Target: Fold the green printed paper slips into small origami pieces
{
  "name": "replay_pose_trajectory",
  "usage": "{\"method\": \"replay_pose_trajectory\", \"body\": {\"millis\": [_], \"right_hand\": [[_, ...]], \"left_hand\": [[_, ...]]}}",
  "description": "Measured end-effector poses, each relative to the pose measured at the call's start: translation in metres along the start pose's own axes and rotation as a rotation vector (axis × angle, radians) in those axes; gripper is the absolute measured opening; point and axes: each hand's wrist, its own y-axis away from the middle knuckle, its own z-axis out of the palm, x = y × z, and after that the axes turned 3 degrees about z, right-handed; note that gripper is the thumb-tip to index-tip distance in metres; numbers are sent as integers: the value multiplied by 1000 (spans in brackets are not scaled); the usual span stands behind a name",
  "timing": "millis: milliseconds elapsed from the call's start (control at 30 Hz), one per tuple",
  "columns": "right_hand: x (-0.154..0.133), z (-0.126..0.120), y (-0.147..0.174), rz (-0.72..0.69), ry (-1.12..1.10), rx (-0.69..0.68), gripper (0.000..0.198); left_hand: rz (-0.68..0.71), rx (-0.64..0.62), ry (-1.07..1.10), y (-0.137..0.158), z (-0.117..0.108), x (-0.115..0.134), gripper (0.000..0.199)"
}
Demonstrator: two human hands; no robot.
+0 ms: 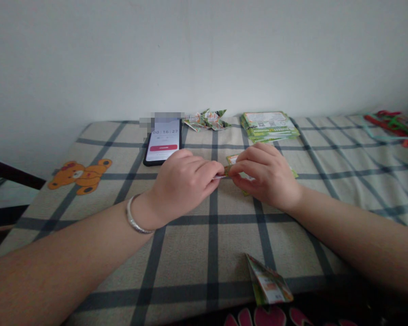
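Observation:
Both hands meet above the middle of the checked tablecloth (183, 244), pinching a small folded piece of printed paper (226, 172) between them. My left hand (190, 181), with a silver bangle on its wrist, has its thumb and fingers closed on the paper's left end. The fingers of my right hand (267, 174) are closed on its right end. Most of the paper is hidden by the fingers. Partly under my right hand lies a green and white printed card (231, 159). A folded paper triangle (271, 283) rests near the front edge.
A phone (163, 140) showing a timer lies behind my left hand. Beside it are several folded paper shapes (209, 120). A stack of printed cards (268, 124) sits at the back. At left is a bear picture (80, 176); at far right, a turquoise-edged container (391, 129) with red items.

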Motion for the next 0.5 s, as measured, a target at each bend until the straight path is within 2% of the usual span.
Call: {"method": "replay_pose_trajectory", "body": {"millis": [200, 500], "right_hand": [[-1, 0, 0, -21, -30, -27, 9], [0, -1, 2, 30, 75, -27, 7]], "left_hand": [[1, 6, -3, 0, 0, 1, 3], [5, -16, -13, 1, 0, -1, 13]]}}
